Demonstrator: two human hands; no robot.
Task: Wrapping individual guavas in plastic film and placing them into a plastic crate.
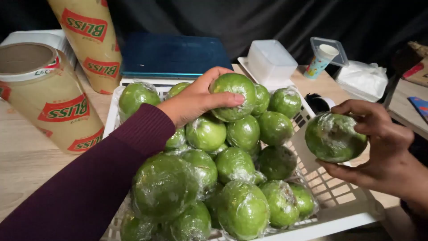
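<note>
Left hand (194, 100), fingers curled on wrapped green fruit (233, 96) atop pile in white basket (339, 209). Right hand (383, 147) cups second wrapped fruit (334, 136) just right of basket. Film likely slippery; fruit firm, moderately heavy; grip around widest part.

Two tan film rolls (53, 96) with red-and-green labels (64, 109) stand left; clear lidded box (271, 60) behind.

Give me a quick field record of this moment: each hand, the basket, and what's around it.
left hand: grips a wrapped green fruit on top of the pile
right hand: holds another wrapped green fruit beside the basket, apart from the pile
basket: white, slotted, heaped with film-wrapped green fruits
film rolls: two large rolls to the left
scale: blue-topped, behind the basket
container: clear plastic, lidded, behind right
surface: light wood table
</note>
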